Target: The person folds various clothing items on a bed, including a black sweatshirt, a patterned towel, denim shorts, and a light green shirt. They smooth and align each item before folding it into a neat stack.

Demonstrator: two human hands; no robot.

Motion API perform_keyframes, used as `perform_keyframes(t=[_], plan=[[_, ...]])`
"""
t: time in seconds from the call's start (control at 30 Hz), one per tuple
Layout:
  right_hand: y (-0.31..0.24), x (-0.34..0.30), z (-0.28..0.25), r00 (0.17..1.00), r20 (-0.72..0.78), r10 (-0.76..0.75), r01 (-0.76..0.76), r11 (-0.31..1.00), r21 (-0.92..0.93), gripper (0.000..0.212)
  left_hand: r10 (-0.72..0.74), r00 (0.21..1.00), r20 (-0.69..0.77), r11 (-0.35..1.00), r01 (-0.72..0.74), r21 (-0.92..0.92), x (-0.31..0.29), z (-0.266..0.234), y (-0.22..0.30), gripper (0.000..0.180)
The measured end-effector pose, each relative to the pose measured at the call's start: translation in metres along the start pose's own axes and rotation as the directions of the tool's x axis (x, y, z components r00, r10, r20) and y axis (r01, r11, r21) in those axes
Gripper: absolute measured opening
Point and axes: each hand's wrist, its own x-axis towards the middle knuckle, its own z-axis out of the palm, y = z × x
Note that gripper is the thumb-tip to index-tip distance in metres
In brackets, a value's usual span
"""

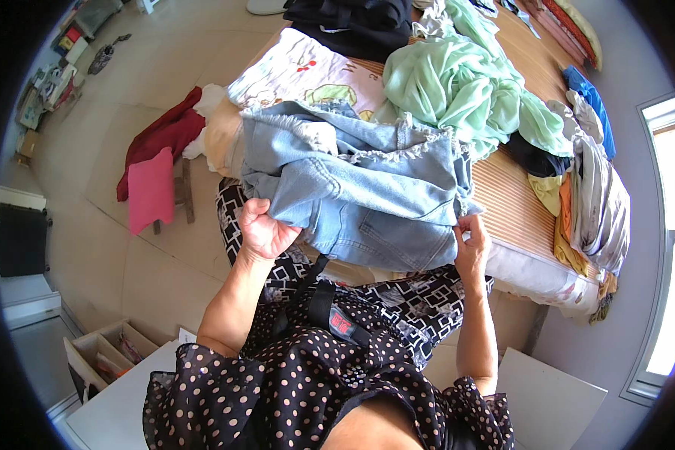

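A light blue denim garment (337, 180) with frayed white edges is stretched between my two hands above my lap. My left hand (266, 231) is closed on its near left corner. At the near right edge, my right hand (472, 244) pinches the denim. The cloth is folded over on itself, and its far part rests against a white printed cloth (307, 71) on the bed. To the right of that lies a crumpled mint green sheer cloth (465, 86).
The bed (517, 217) has a striped mat. Black clothing (352, 22) lies at its far end, and grey and white clothes (596, 195) are heaped along its right side by the wall. On the left stands a stool with pink cloth (151, 191). An open drawer (109, 352) is at lower left.
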Motion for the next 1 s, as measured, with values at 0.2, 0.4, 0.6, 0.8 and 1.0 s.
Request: perform_keyframes(t=[0.2,0.4,0.6,0.8,1.0], plan=[[0.003,-0.004,0.002,0.999,0.003,-0.045,0.045,0.999,0.008,0.011,0.094,0.994,0.055,0.973,-0.104,0.206,-0.012,0.031,0.011,0.074],[-0.002,-0.007,0.002,0.997,0.028,-0.077,0.078,0.996,-0.052,0.01,0.086,0.979,-0.187,0.916,-0.004,0.402,-0.033,-0.021,0.009,0.065],[-0.01,-0.004,0.007,0.993,-0.041,0.107,-0.093,0.963,0.254,0.004,0.122,0.901,-0.417,0.836,0.133,0.533,-0.061,-0.043,0.026,0.048],[-0.111,-0.02,0.032,0.882,0.468,0.062,-0.425,0.537,0.729,0.019,-0.276,0.945,-0.173,0.773,0.325,0.545,-0.069,-0.006,-0.005,0.081],[-0.179,-0.013,0.079,0.392,0.663,-0.637,-0.373,0.549,0.748,0.025,0.047,0.9,-0.434,0.583,0.328,0.743,-0.111,0.029,0.012,0.055]])
